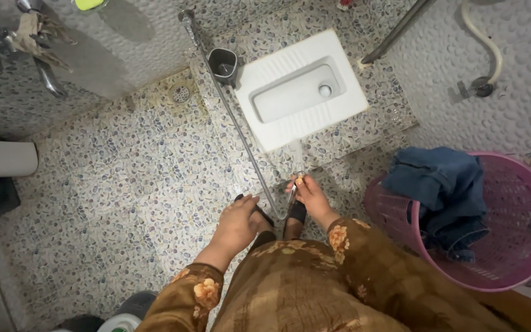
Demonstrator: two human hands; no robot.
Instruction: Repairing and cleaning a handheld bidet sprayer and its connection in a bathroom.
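Beside white squat pan [302,89], right hand [311,195] grips spray hose [235,117].

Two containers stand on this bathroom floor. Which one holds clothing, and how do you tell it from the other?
The pink laundry basket, holding blue denim clothing; the small dark cup stands beside the squat toilet.

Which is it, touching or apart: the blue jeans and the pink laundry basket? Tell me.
Touching. The head view shows the blue jeans draped over the rim of the pink laundry basket, hanging down inside it with no gap at the rim.
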